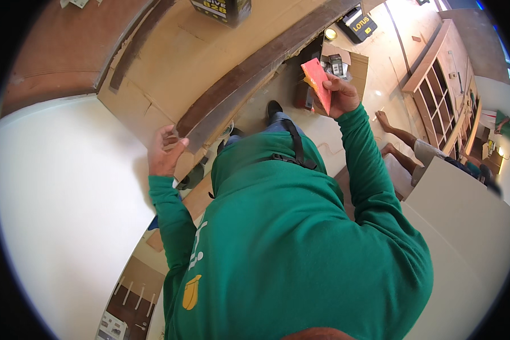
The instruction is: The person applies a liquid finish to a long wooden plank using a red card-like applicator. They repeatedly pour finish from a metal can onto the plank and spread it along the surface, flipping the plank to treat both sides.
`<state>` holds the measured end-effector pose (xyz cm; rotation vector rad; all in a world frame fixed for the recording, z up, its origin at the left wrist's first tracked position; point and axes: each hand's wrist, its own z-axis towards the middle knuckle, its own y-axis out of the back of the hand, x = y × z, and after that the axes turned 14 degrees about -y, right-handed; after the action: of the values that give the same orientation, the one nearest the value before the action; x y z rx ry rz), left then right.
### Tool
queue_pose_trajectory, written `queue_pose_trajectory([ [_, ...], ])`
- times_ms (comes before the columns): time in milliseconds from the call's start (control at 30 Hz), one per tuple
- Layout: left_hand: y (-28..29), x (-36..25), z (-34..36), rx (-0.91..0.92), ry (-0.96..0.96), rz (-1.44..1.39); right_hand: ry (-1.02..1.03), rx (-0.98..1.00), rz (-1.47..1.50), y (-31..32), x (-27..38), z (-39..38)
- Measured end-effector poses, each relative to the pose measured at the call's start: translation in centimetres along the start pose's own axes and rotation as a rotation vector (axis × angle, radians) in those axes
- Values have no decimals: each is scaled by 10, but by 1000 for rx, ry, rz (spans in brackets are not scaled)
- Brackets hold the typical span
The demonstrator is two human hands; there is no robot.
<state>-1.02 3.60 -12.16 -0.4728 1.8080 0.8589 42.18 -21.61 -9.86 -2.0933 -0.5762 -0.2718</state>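
My right hand [344,96] is raised at the right and grips a flat red piece [317,82] with a pointed lower corner. Yellow-orange material shows along its left edge; its exact kind I cannot make out. My left hand [163,153] hovers by the near end of a long board with a dark brown strip [221,93] along it. The left fingers are bent, with thumb and fingers apart, and nothing shows between them. Whether that hand touches the strip I cannot tell.
A dark container [224,11] stands on the brown surface above. An open cardboard box [354,71] with small packs sits on the floor near a black-and-yellow case [357,25]. At the right are another person's bare legs [402,136] and a wooden shelf frame [436,96]. A white panel [68,215] fills the left.
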Motion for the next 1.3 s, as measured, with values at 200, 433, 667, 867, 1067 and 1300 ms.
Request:
queue_pose_trajectory([
  [200, 39, -36, 27, -99, -201, -200, 13, 16, -67, 16, 36, 9],
  [433, 36, -133, 47, -276, -257, -129, 58, -81, -129, 50, 92, -6],
  [667, 28, -213, 87, -399, -475, -93, 244, -249, -70, 83, 127, -28],
  [867, 26, -294, 114, -516, -484, -42, 159, -197, 33, 96, 126, -19],
  [1067, 16, -378, 164, -467, -686, 205, 132, -198, 143, 112, 135, -5],
  [1300, 24, -431, 225, -383, -656, 223, 60, -238, 55, 88, 170, 27],
])
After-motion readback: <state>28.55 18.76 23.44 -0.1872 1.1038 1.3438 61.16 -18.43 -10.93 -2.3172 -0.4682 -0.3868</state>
